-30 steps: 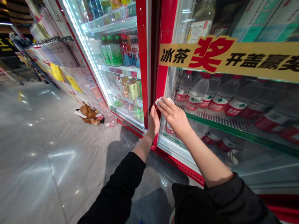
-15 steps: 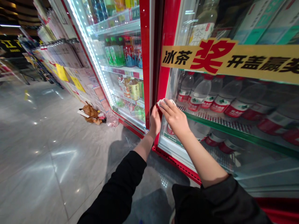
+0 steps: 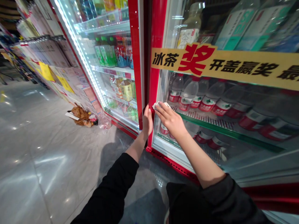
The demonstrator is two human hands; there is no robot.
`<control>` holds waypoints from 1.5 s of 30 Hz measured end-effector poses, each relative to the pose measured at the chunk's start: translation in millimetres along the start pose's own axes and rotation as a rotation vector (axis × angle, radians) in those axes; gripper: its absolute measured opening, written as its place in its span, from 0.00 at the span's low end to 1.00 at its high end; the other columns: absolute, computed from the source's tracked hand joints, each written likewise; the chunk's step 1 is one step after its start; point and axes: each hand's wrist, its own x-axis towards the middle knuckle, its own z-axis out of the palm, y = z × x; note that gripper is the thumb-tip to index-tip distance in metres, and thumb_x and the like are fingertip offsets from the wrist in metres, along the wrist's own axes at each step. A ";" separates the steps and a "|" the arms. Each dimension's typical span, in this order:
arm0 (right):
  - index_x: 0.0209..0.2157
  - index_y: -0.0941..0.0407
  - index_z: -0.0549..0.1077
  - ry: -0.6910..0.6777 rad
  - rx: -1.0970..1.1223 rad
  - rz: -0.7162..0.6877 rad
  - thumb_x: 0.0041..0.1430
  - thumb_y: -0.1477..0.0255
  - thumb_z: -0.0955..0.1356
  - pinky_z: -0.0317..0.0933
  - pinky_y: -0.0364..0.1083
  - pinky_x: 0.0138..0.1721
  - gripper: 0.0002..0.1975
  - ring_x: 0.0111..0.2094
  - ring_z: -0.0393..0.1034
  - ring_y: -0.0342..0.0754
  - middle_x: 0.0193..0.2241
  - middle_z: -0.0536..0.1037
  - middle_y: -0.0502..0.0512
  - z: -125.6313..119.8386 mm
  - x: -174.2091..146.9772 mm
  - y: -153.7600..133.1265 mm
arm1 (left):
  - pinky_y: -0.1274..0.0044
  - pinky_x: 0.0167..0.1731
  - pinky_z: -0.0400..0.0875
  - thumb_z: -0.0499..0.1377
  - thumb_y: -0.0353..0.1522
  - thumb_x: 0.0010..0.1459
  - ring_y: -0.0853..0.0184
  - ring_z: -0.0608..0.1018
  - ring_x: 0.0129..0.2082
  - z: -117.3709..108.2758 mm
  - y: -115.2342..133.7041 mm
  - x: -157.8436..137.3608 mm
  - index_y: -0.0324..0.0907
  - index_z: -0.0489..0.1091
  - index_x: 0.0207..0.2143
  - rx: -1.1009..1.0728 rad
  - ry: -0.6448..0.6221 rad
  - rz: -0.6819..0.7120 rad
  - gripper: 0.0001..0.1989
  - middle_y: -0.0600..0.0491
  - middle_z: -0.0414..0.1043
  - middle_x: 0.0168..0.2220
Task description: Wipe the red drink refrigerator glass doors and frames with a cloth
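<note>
My right hand (image 3: 171, 122) presses a crumpled white cloth (image 3: 161, 105) against the red door frame and glass edge of a drinks fridge (image 3: 156, 90). Its fingers lie over the cloth and partly hide it. Beside it, my left hand (image 3: 147, 120) rests along the outer side of the same red frame, fingers stretched out and nothing seen in them. Behind the glass, right of my hands, water bottles (image 3: 188, 95) with red labels stand in rows on a shelf.
A second lit fridge (image 3: 134, 62) with drinks stands close on the left. A yellow banner (image 3: 230, 66) crosses the glass. On the grey tiled floor (image 3: 77, 168) lie a brown crumpled bundle (image 3: 79, 113) and a clear plastic bag (image 3: 104, 121). Stacked cartons (image 3: 79, 76) line the left.
The view has swung slightly to the right, so the fridges sit further left in the picture. Both hands stay at about the same spot on the red frame.
</note>
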 end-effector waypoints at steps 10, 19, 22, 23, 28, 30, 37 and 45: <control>0.69 0.55 0.74 0.110 -0.104 0.145 0.79 0.79 0.61 0.62 0.57 0.77 0.23 0.78 0.54 0.53 0.71 0.72 0.57 -43.2 -17.1 6.7 | 0.63 0.81 0.43 0.42 0.50 0.79 0.60 0.50 0.82 2.0 28.9 -20.6 0.50 0.48 0.81 0.166 -0.027 0.268 0.34 0.51 0.46 0.82; 0.66 0.57 0.76 0.041 -0.158 0.073 0.77 0.82 0.62 0.66 0.55 0.74 0.23 0.74 0.61 0.54 0.68 0.76 0.58 -55.8 -48.1 10.1 | 0.63 0.80 0.51 0.41 0.40 0.81 0.62 0.54 0.81 18.7 52.5 -17.6 0.52 0.45 0.81 0.248 -0.221 0.628 0.30 0.52 0.49 0.82; 0.69 0.52 0.73 0.151 -0.158 0.184 0.78 0.80 0.61 0.65 0.58 0.75 0.25 0.77 0.56 0.53 0.70 0.74 0.56 -59.0 -41.4 9.1 | 0.60 0.80 0.53 0.41 0.40 0.81 0.60 0.54 0.81 21.1 51.3 -21.2 0.52 0.47 0.81 0.299 -0.265 0.668 0.30 0.50 0.51 0.81; 0.70 0.51 0.72 0.162 -0.145 0.202 0.79 0.79 0.61 0.64 0.59 0.75 0.25 0.77 0.54 0.53 0.70 0.73 0.56 -58.6 -39.4 9.2 | 0.59 0.80 0.53 0.41 0.40 0.81 0.60 0.54 0.81 22.0 50.7 -23.3 0.51 0.47 0.81 0.313 -0.273 0.668 0.30 0.50 0.52 0.81; 0.68 0.52 0.74 -0.016 -0.095 0.040 0.78 0.80 0.62 0.65 0.57 0.74 0.24 0.75 0.59 0.52 0.69 0.74 0.56 -64.4 -59.0 19.2 | 0.61 0.79 0.56 0.40 0.39 0.81 0.62 0.55 0.81 31.6 52.1 -35.0 0.51 0.46 0.81 0.338 -0.279 0.677 0.30 0.49 0.53 0.81; 0.68 0.54 0.74 -0.059 -0.117 -0.007 0.77 0.81 0.63 0.67 0.56 0.73 0.23 0.75 0.61 0.52 0.69 0.74 0.57 -75.8 -76.5 24.2 | 0.62 0.79 0.56 0.41 0.38 0.81 0.62 0.54 0.81 38.3 55.1 -38.8 0.53 0.44 0.81 0.348 -0.297 0.684 0.30 0.50 0.51 0.81; 0.69 0.52 0.74 0.079 -0.137 0.190 0.77 0.80 0.63 0.60 0.56 0.78 0.24 0.77 0.56 0.52 0.71 0.73 0.56 -93.6 -86.8 20.5 | 0.59 0.80 0.53 0.42 0.38 0.81 0.60 0.51 0.82 65.1 68.1 -50.8 0.54 0.41 0.82 0.301 -0.338 0.679 0.31 0.52 0.47 0.82; 0.62 0.57 0.80 -0.073 -0.108 0.067 0.77 0.81 0.64 0.65 0.52 0.74 0.20 0.73 0.64 0.50 0.66 0.78 0.59 -75.1 -102.7 24.0 | 0.61 0.80 0.52 0.41 0.37 0.81 0.61 0.50 0.82 71.7 72.5 -64.4 0.56 0.39 0.82 0.292 -0.344 0.664 0.31 0.54 0.44 0.82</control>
